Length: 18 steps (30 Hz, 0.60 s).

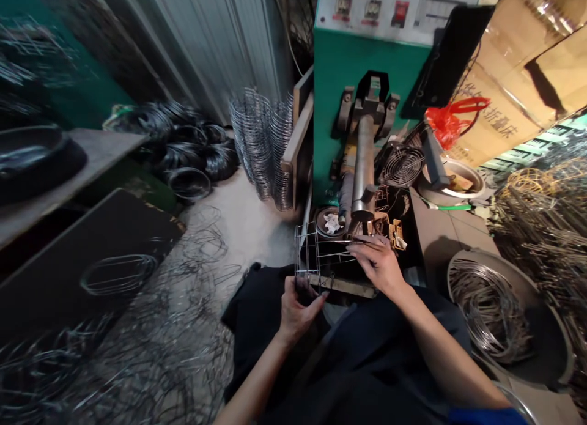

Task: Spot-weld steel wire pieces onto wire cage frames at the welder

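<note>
**Wire cage held at welder, both hands on it**

Wire cage [316,254] sits low centre, just in front of the green machine, over the person's lap. Left hand [298,309] grips cage's near lower edge, fingers curled round the wires, thumb out to the right. Right hand [378,263] lies on cage's top right side, fingers together and stretched left, tips pinching a thin wire [339,242] that runs across the top. Cage upright, open grid, bottom rests on a wooden bar [343,285].

Just past the hands: steel arm [364,168] of the machine comes down toward the cage, small round dish [331,222] with white scraps beside it. Small fan [403,165] right of the arm. Pan [509,315] of coiled wire at right, near the right forearm. Loose wire rings [151,327] litter the floor at left.

Farther: stack of bent wire frames [263,144] stands left of the machine, black coils [192,147] behind them. Green machine [367,64] with control panel on top; red bag [447,122] and cardboard [523,76] at far right.
</note>
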{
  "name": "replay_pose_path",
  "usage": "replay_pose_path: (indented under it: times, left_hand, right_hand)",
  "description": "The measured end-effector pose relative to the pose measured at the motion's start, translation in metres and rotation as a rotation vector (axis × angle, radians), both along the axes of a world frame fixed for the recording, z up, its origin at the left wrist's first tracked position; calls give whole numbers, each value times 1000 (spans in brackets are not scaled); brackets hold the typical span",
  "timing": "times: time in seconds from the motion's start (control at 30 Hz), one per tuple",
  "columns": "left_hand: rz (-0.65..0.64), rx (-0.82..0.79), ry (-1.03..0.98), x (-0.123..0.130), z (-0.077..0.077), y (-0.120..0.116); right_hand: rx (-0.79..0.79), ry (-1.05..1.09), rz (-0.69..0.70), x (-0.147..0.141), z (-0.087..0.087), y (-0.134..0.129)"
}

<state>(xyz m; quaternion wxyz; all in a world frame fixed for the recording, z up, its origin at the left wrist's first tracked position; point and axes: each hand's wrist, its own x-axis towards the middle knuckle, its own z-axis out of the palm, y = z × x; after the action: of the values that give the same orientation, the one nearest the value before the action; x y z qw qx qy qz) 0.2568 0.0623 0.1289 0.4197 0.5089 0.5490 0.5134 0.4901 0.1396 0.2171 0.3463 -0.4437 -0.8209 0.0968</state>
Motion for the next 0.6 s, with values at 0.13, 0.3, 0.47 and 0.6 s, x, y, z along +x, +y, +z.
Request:
replay_pose_path:
  times: [0.13, 0.3, 0.47, 0.6]
  left_hand:
    - [10, 15, -19, 1, -1, 8]
    - [5, 29, -30, 2, -2, 14]
    - [18, 33, 37, -2, -1, 24]
    - [35, 47, 45, -4, -1, 27]
  right_hand:
    - [12, -11, 4, -2, 7, 7]
    - [49, -21, 11, 0, 8, 11]
    - [66, -8, -12, 0, 1, 16]
    - [78, 5, -50, 0, -2, 15]
